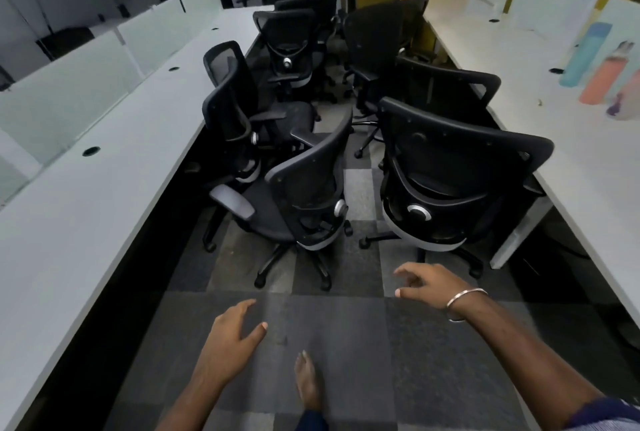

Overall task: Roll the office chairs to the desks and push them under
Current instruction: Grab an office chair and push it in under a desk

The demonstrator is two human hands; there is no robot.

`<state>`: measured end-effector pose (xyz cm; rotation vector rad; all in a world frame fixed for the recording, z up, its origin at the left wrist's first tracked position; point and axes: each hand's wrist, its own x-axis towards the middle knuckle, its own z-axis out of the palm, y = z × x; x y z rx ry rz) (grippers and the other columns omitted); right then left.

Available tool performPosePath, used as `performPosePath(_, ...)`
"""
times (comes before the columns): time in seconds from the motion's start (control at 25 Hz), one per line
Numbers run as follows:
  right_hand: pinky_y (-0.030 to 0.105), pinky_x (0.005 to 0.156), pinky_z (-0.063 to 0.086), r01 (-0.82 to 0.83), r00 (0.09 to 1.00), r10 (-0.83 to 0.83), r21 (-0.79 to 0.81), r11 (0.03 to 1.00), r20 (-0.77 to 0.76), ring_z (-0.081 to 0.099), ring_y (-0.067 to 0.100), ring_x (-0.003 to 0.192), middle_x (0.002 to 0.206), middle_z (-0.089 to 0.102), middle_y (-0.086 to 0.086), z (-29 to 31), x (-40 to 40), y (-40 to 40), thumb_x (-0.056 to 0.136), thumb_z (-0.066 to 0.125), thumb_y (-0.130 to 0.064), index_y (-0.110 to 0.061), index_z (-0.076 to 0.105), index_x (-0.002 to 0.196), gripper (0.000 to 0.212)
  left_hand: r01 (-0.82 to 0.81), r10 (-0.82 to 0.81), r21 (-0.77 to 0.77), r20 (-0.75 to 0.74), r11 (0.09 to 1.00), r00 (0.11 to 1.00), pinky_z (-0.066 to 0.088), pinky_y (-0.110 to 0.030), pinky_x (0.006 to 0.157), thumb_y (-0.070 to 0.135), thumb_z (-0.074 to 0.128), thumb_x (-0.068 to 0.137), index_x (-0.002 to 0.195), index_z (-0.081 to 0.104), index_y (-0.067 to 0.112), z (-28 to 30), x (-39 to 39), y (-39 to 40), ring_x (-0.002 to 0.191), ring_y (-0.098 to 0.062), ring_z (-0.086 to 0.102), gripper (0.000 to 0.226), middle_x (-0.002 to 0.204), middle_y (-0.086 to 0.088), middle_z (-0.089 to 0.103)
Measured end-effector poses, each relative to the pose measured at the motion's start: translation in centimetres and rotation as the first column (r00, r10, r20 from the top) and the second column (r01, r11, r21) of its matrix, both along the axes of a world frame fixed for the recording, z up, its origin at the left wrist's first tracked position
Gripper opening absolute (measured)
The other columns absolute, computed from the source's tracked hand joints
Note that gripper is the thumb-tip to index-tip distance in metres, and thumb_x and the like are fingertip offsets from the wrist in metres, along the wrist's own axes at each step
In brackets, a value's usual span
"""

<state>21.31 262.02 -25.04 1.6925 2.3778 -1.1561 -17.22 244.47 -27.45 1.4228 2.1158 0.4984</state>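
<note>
Several black office chairs crowd the aisle between two long white desks. The nearest left chair (304, 188) stands turned at an angle beside the left desk (104, 181). The nearest right chair (446, 181) faces the right desk (568, 139) with its seat partly under it. Another chair (235, 108) stands behind the left one, and more chairs (287, 46) line up farther back. My left hand (232, 333) hovers low over the carpet, fingers relaxed, holding nothing. My right hand (429, 283) reaches forward below the right chair's back, fingers spread, touching nothing.
Coloured bottles (599, 66) stand on the right desk. White dividers (550, 4) rise along both desks. A bare foot (306, 382) is on the checkered grey carpet (346, 337) in front of me. A yellow wall closes the far end.
</note>
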Motion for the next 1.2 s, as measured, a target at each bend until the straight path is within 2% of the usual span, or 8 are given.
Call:
performPosePath(0.24,0.029,0.105,0.042,0.014,1.0,-0.017,0.221,0.975,0.009,0.054,0.014,0.125,0.129,0.059,-0.005,-3.4,-6.8,8.9,0.094,0.068,-0.036,-0.022,0.062,0.135,0.044,0.122,-0.122,0.001,-0.058,0.993,0.991,0.034,-0.03,0.112,0.041,0.067,0.098,0.146,0.053,0.02,-1.1,-5.6,14.2,0.139,-0.018,0.044,0.054,0.147,0.0,0.053)
performPosePath(0.36,0.031,0.112,0.038,-0.138,0.983,0.124,0.094,0.986,0.137,0.044,0.015,0.136,0.142,0.05,-0.005,-6.0,-9.5,11.6,0.095,0.064,-0.042,-0.026,0.055,0.143,0.051,0.212,-0.213,-0.019,-0.094,0.977,0.973,0.034,-0.034,0.117,0.039,0.066,0.098,0.152,0.048,0.016,-0.4,-8.2,22.4,0.141,-0.022,0.042,0.061,0.151,-0.005,0.051)
performPosePath(0.44,0.031,0.113,0.038,-0.115,0.979,0.106,0.041,0.993,0.172,0.041,0.014,0.138,0.143,0.047,-0.008,-7.5,-10.7,13.6,0.095,0.063,-0.044,-0.029,0.052,0.145,0.053,0.237,-0.231,0.042,-0.121,0.971,0.965,0.035,-0.039,0.118,0.036,0.068,0.097,0.155,0.043,0.012,0.4,-9.1,27.9,0.141,-0.027,0.042,0.067,0.15,-0.009,0.05)
performPosePath(0.6,0.022,0.108,0.033,-0.055,0.991,0.054,0.008,0.998,0.125,0.04,0.011,0.138,0.142,0.047,-0.009,-8.5,-12.5,17.0,0.095,0.064,-0.044,-0.03,0.052,0.146,0.054,0.221,-0.192,0.192,-0.156,0.956,0.969,0.04,-0.047,0.115,0.038,0.069,0.095,0.157,0.037,0.008,1.9,-7.3,36.6,0.139,-0.031,0.042,0.075,0.146,-0.011,0.051)
performPosePath(0.72,0.021,0.107,0.033,-0.069,0.994,0.066,0.026,0.997,0.089,0.042,0.011,0.135,0.139,0.049,-0.009,-8.1,-13.2,20.8,0.095,0.066,-0.041,-0.027,0.054,0.144,0.052,0.299,-0.279,0.092,-0.181,0.95,0.943,0.041,-0.046,0.113,0.042,0.066,0.095,0.155,0.039,0.012,1.8,-5.5,42.6,0.139,-0.03,0.045,0.073,0.148,-0.01,0.052)
performPosePath(0.88,0.025,0.11,0.036,-0.098,0.995,0.096,0.043,0.994,0.039,0.046,0.013,0.131,0.135,0.052,-0.007,-6.4,-13.6,26.5,0.095,0.069,-0.037,-0.024,0.057,0.141,0.05,0.291,-0.311,-0.113,-0.292,0.95,0.904,0.048,-0.043,0.094,0.044,0.065,0.095,0.139,0.046,0.019,0.7,-2.3,47.4,0.114,-0.032,0.062,0.054,0.129,-0.007,0.06)
performPosePath(1.0,0.029,0.11,0.038,-0.128,0.992,0.129,0.129,0.983,-0.001,0.049,0.017,0.127,0.132,0.054,-0.005,-4.0,-13.1,31.1,0.094,0.07,-0.032,-0.023,0.056,0.142,0.051,0.156,-0.149,-0.018,-0.417,0.988,0.896,0.038,-0.036,0.07,0.028,0.064,0.089,0.11,0.046,0.024,-0.3,-0.5,47.7,0.088,-0.028,0.063,0.028,0.103,-0.001,0.062)
performPosePath(1.2,0.037,0.113,0.041,-0.038,0.979,0.107,0.361,0.932,-0.171,0.046,0.021,0.131,0.139,0.045,0.004,0.2,-14.8,39.1,0.09,0.067,-0.013,-0.016,0.042,0.155,0.07,0.038,-0.044,-0.023,-0.465,0.999,0.884,0.028,-0.033,0.058,0.005,0.06,0.071,0.084,0.033,0.026,-0.7,-0.2,45.7,0.059,-0.021,0.042,0.037,0.073,0.007,0.047)
